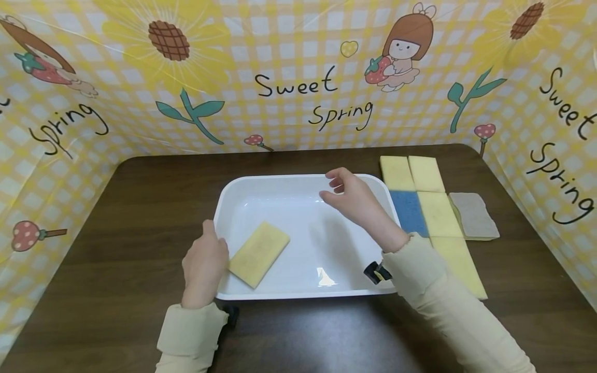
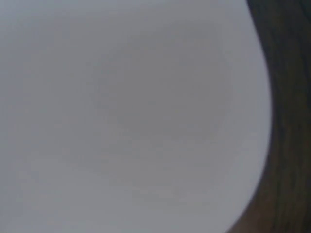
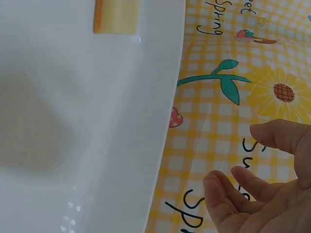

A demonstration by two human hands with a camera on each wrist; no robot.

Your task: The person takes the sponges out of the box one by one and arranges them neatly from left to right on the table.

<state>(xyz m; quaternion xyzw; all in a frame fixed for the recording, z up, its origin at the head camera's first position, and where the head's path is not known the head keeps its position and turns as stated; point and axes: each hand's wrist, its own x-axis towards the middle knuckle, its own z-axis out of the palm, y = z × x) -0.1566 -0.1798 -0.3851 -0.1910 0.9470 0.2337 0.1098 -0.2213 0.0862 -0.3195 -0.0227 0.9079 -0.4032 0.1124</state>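
A white tray (image 1: 298, 207) with rounded corners lies on the dark wooden table. My left hand (image 1: 205, 264) grips its left rim, fingertips hidden from the head view. Inside the tray, at the left, a flat yellow sponge (image 1: 259, 254) lies at a slant near that hand. My right hand (image 1: 352, 197) hovers over the back right of the tray, holding nothing, its fingers loosely bent and thumb apart. A yellow piece with an orange edge (image 3: 116, 17) shows at the top of the right wrist view. Blurred white surface (image 2: 146, 116) fills most of the left wrist view.
Right of the tray, several flat yellow sponges (image 1: 440, 212) lie edge to edge with a blue one (image 1: 409, 212). A grey piece (image 1: 474, 215) lies beside them, a yellow edge showing beneath. A yellow checked, printed sheet (image 1: 298, 52) stands around the wooden table (image 1: 116, 233).
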